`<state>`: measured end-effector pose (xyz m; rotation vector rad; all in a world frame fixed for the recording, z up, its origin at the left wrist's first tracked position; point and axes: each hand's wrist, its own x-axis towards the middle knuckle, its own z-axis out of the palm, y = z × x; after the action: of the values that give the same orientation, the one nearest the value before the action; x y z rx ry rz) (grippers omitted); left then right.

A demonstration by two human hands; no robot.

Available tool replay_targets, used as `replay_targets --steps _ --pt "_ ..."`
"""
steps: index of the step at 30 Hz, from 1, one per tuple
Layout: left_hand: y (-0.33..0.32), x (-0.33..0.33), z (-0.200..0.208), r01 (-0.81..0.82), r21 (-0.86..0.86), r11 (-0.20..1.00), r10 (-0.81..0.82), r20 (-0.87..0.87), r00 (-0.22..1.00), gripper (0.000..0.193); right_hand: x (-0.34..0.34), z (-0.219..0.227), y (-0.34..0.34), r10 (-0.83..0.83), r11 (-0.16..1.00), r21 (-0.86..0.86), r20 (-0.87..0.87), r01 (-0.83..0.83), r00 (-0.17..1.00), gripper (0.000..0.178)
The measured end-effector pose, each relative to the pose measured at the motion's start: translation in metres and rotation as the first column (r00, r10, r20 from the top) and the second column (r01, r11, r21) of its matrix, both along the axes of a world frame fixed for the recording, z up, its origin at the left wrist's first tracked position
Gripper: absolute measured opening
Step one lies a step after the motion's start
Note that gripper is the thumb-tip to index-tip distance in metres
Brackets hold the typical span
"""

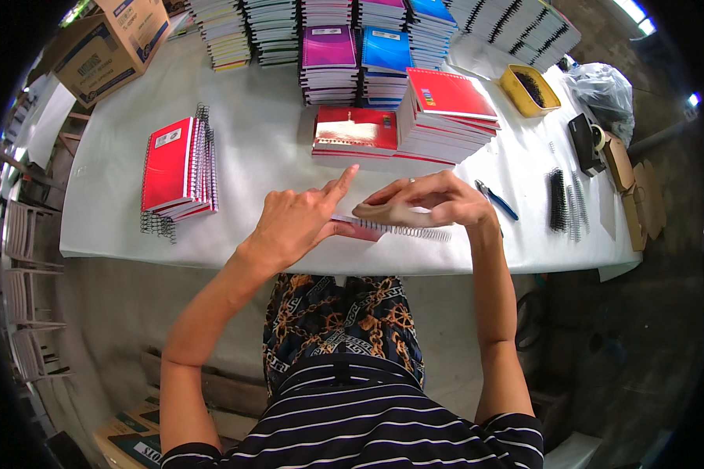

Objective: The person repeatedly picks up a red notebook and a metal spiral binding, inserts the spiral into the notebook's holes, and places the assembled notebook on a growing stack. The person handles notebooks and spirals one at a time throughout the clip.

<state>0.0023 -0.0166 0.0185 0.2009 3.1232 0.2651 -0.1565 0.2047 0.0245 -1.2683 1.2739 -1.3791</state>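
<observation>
The left hand (pixel 293 223) grasps the notebook (pixel 368 232), thumb low against its red cover, index finger stretched out past it; the right hand (pixel 442 199) arches over the edge with bent, blurred fingers, and whether they pinch the coil (pixel 422 232) I cannot tell; the notebook is between the hands, just above the near side of the table (pixel 266 148), the coil running along its edge and jutting free to the right.

If the left grip slackened, the pages could slide and their holes fall out of line, so the coil might snag or skip; pushing its loose end too hard could bend it; the tall red stack (pixel 450 117) looks uneven, and a forearm's knock could topple it.

Beyond, the yellow tub (pixel 541 112) holds a heap of small dark pieces; a tape roll (pixel 598 138) sits at the black dispenser (pixel 585 148); the clear bag (pixel 606 94) has contents I cannot make out; the carton (pixel 105 59) at upper left hides its inside.
</observation>
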Motion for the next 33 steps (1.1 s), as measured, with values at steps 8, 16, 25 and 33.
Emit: replay_targets --steps 8,16,25,33 --pt "-0.002 0.002 -0.007 -0.036 0.079 0.996 0.039 -0.034 0.999 0.092 -0.004 -0.003 -0.01 0.01 0.987 0.156 -0.323 0.043 0.946 0.051" --pt "-0.011 0.005 -0.015 -0.047 0.469 0.882 0.106 -0.1 0.989 0.095 -0.005 -0.011 -0.023 -0.012 0.922 0.341 -0.448 0.184 0.894 0.054" --pt "-0.016 0.003 -0.053 -0.009 0.92 0.391 0.198 -0.074 0.977 0.1 -0.003 0.003 -0.029 -0.036 0.942 0.307 -0.305 0.134 0.952 0.054" --pt "-0.016 0.008 -0.055 -0.069 0.907 0.416 0.209 -0.022 0.978 0.088 -0.007 -0.013 -0.032 0.024 0.999 -0.025 -0.014 -0.025 1.0 0.047"
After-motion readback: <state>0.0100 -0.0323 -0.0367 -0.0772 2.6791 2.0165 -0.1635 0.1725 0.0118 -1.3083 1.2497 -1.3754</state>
